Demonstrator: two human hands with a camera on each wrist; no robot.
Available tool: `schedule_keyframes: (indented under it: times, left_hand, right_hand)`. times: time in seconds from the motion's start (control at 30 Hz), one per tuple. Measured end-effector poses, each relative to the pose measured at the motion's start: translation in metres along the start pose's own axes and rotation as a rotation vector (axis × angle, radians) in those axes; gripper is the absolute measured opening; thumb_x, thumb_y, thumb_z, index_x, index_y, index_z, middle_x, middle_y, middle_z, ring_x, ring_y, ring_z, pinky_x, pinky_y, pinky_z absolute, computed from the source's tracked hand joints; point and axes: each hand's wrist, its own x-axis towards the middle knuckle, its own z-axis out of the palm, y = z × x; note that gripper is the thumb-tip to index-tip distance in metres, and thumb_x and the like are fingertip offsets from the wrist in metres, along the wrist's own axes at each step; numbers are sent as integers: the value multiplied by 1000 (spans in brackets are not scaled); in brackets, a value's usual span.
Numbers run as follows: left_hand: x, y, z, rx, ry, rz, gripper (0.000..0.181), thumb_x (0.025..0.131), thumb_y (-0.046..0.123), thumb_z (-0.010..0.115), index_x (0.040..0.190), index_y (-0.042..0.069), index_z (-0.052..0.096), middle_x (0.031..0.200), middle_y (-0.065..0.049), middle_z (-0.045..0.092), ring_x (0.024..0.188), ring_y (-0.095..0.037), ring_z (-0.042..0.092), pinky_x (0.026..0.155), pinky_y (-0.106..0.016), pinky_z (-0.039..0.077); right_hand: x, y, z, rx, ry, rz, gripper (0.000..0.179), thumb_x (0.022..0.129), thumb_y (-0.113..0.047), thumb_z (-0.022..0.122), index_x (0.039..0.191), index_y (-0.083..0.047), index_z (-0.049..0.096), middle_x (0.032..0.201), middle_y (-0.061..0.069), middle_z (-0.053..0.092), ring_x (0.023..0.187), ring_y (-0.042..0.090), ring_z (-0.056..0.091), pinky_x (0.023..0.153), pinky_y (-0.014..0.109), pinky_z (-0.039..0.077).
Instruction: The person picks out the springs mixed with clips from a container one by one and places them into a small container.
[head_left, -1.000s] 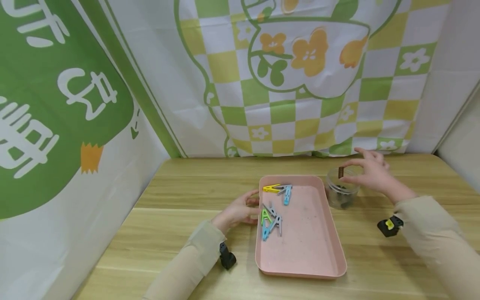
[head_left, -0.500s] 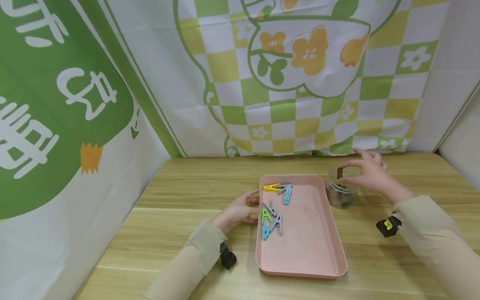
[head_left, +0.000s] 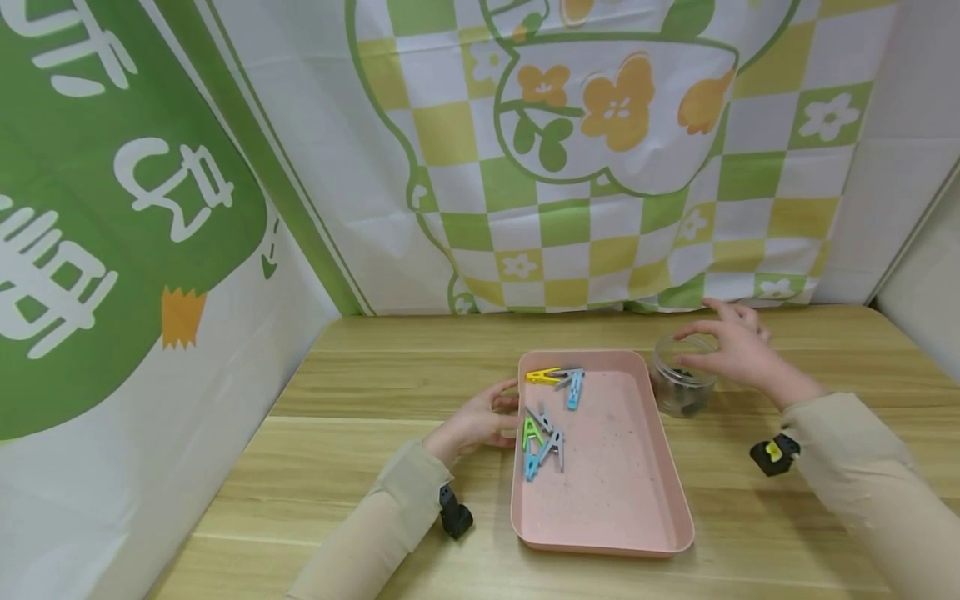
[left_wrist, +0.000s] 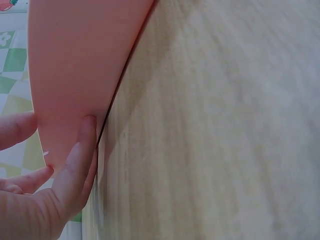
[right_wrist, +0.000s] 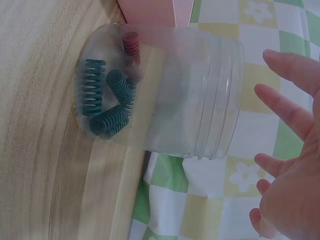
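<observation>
My right hand is held over the mouth of a clear plastic jar, fingers apart and nothing between them. Seen from the right wrist, several dark green springs and a reddish spring lie at the jar's bottom. The fingers are just off its threaded rim. On the left, my left hand touches the long side of a pink tray; in the left wrist view its fingertips lie against the tray's outer wall.
Inside the tray, along its left side, lie a yellow clothespin, a green clothespin and several blue and grey ones. The jar stands close to the tray's back right corner on the wooden table. A patterned cloth hangs behind.
The brown spring that my right finger and thumb pinched over the jar has been let go and is gone from between them. My left hand and the tray have not moved.
</observation>
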Motion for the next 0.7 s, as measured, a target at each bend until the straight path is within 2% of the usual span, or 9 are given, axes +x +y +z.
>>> schedule_keyframes:
  times: [0.37, 0.47, 0.57, 0.7]
  left_hand:
    - [0, 1, 0, -9, 1, -2, 69, 90, -4, 55, 150, 12, 25, 142, -23, 36, 110, -33, 57, 86, -45, 56]
    - [-1, 1, -1, -3, -7, 14, 69, 91, -3, 55, 150, 10, 23, 142, -24, 35, 111, -34, 57, 86, -45, 56]
    - [-3, 1, -3, 39, -12, 34, 70, 90, -1, 58, 150, 8, 22, 143, -24, 37, 108, -28, 58, 84, -38, 57]
    - [-7, 7, -7, 152, 9, 73, 68, 92, 6, 59, 149, 4, 22, 142, -25, 40, 96, -22, 60, 76, -30, 57]
  right_hand:
    - [-1, -2, 2, 7, 3, -7, 47, 84, -36, 70, 117, -4, 62, 152, 31, 4, 130, 61, -5, 93, 76, 5]
    - [-2, -4, 2, 13, 4, -13, 47, 84, -36, 70, 117, -4, 62, 153, 31, 3, 130, 61, -5, 93, 77, 4]
    - [-4, -7, 2, 20, 10, -22, 46, 85, -35, 69, 118, -5, 61, 152, 32, 4, 130, 61, -4, 94, 77, 3]
    - [-6, -13, 1, 15, 35, -33, 48, 85, -32, 69, 123, -5, 58, 152, 32, 4, 129, 62, -1, 96, 78, 4]
